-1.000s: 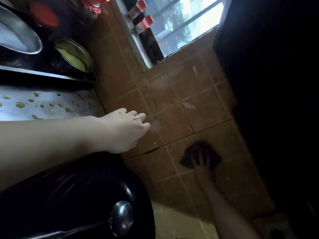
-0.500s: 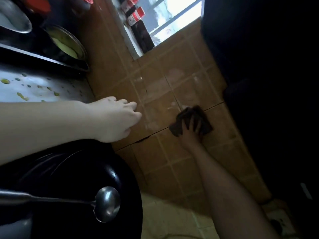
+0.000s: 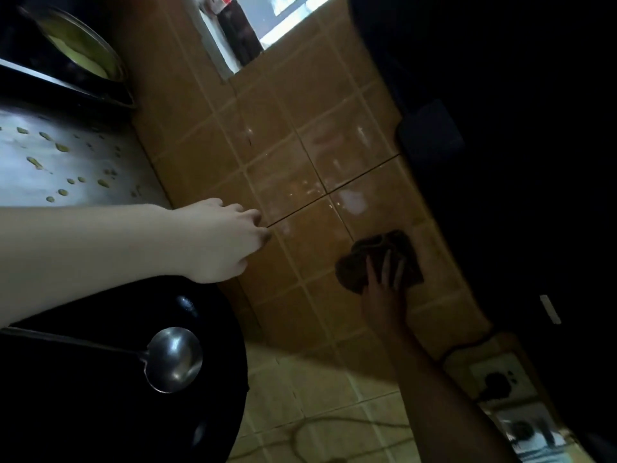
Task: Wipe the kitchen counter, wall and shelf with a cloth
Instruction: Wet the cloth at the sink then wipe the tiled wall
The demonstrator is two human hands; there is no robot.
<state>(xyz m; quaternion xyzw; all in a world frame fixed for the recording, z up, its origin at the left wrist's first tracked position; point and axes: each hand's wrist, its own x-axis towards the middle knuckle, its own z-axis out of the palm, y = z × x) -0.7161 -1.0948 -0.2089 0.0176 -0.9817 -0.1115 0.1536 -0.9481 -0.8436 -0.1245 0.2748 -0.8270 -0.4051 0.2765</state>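
Note:
My right hand (image 3: pixel 384 295) presses a dark crumpled cloth (image 3: pixel 355 267) flat against the brown tiled wall (image 3: pixel 300 128), fingers spread and straight over it. The cloth sits just below a dark crack line in the tiles, with wet shiny smears above it. My left hand (image 3: pixel 223 242) rests with its fingertips on the wall, where the tiles meet the steel counter (image 3: pixel 66 162). The counter is dotted with yellowish drops.
A black wok (image 3: pixel 100 412) with a steel ladle (image 3: pixel 173 359) in it sits under my left arm. A metal bowl (image 3: pixel 83 51) stands at the counter's far end. A window (image 3: pixel 283 15) opens above the tiles. A wall socket (image 3: pixel 500 379) with a plug lies by my right forearm. A dark mass (image 3: pixel 500 128) fills the right.
My right hand slid the cloth up to the crack line, then back down below it. My left hand stayed braced on the wall. The view shifted.

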